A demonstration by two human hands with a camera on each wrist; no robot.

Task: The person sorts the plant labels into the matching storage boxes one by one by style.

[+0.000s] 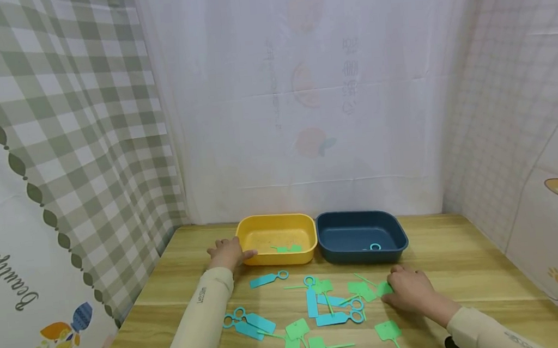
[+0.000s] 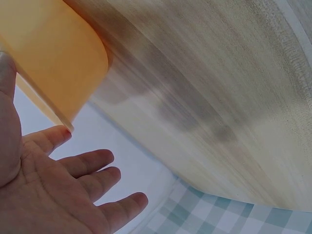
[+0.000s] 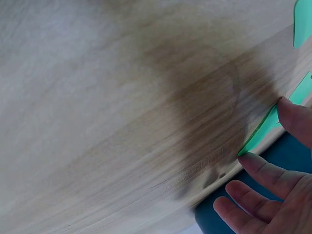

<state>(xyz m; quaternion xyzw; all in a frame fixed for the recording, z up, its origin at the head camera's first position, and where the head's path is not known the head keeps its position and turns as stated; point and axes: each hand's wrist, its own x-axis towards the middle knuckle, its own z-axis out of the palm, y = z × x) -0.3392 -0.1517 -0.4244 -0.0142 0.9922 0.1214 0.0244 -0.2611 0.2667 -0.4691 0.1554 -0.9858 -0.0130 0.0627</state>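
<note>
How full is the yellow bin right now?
Neither full nor empty: the yellow bin has green tags on its floor, with bare floor showing behind them.

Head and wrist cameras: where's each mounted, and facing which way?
Head: sits on the head, looks forward and down at the table; both sleeves, left hand and right hand show.
Left wrist: on that wrist, looks at the yellow tray; left hand shows.
Right wrist: on that wrist, looks at a green tag; right hand shows.
Head and left wrist share the yellow tray.
</note>
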